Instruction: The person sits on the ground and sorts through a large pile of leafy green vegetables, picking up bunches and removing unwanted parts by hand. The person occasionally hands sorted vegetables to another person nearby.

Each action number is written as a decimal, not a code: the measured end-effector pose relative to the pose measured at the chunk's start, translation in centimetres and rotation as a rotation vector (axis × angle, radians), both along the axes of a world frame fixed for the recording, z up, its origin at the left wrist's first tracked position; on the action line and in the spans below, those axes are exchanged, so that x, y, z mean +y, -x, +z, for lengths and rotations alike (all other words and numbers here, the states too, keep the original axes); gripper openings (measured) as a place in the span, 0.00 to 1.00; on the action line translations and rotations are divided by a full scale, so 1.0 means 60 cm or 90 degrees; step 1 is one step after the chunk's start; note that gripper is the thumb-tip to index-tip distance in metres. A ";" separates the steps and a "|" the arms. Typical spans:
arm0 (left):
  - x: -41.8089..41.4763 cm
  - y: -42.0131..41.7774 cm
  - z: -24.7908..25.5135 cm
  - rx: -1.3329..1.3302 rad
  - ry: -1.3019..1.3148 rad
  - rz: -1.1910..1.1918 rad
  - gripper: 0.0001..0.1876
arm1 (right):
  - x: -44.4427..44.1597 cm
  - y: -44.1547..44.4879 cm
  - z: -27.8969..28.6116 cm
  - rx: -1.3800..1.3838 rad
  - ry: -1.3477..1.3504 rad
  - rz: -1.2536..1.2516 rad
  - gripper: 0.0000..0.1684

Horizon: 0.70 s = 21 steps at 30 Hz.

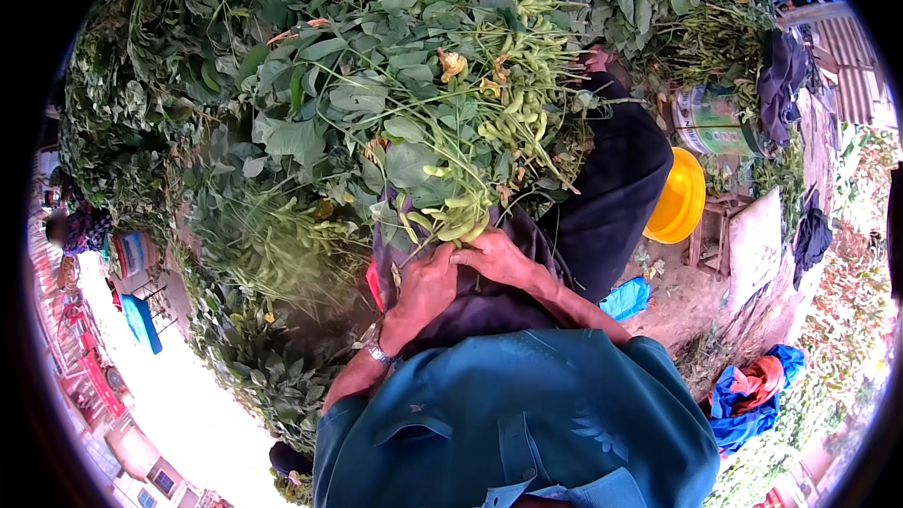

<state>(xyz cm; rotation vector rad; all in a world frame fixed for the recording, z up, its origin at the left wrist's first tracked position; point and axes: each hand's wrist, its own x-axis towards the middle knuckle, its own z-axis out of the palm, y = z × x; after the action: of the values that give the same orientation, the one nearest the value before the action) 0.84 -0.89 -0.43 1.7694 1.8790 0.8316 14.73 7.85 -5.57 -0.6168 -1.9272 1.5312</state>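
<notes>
Above my lap, my left hand (427, 281) and my right hand (499, 258) meet at the fingertips. Both pinch the lower end of a soybean stalk with a cluster of green pods (462, 217); its exact end is hidden by my fingers. A metal watch (381, 355) circles my left wrist. Over my knees spreads a heap of soybean plants (360, 95) with broad leaves. A thick bunch of green pods (518, 109) faces right, close to my dark trouser leg (621, 176). More podded plants (282, 243) lie left of my hands, partly blurred.
Piled soybean foliage (141, 85) rises ahead and to the left. On the right are a yellow plastic basin (681, 197), a printed bucket (716, 123), a small wooden stool (716, 233) and a leaning board (755, 247). A person (81, 226) is at the far left.
</notes>
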 end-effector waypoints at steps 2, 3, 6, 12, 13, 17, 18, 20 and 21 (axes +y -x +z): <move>-0.006 0.008 -0.013 -0.147 0.117 0.033 0.05 | 0.000 -0.008 -0.007 -0.017 0.141 0.039 0.13; -0.003 0.010 -0.011 -0.221 0.176 0.047 0.06 | 0.002 -0.017 -0.004 -0.045 0.292 0.075 0.13; 0.001 0.015 0.009 -0.398 0.306 0.127 0.07 | 0.000 -0.020 0.005 0.035 0.610 0.097 0.13; -0.007 -0.006 0.004 -0.051 0.098 0.030 0.07 | -0.005 -0.009 0.027 0.014 0.753 0.019 0.11; -0.005 -0.007 0.009 -0.042 0.128 0.015 0.07 | -0.003 -0.010 0.027 0.019 0.769 0.012 0.11; -0.005 0.001 0.007 -0.022 0.129 -0.057 0.08 | 0.004 -0.004 0.026 -0.040 0.856 -0.012 0.09; -0.001 0.010 0.009 -0.033 0.153 -0.076 0.10 | 0.002 -0.004 0.019 -0.035 0.863 -0.020 0.09; 0.009 0.022 0.019 -0.063 0.180 -0.054 0.12 | -0.005 -0.005 0.012 -0.012 0.881 -0.048 0.09; 0.014 0.027 0.030 -0.081 0.185 -0.009 0.13 | -0.011 -0.002 0.016 0.006 0.893 -0.063 0.09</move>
<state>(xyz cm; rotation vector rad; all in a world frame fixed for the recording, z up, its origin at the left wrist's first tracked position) -0.77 -0.04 1.39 1.5152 1.7996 0.6145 14.85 7.20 -4.60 -1.1772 -0.5004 2.6337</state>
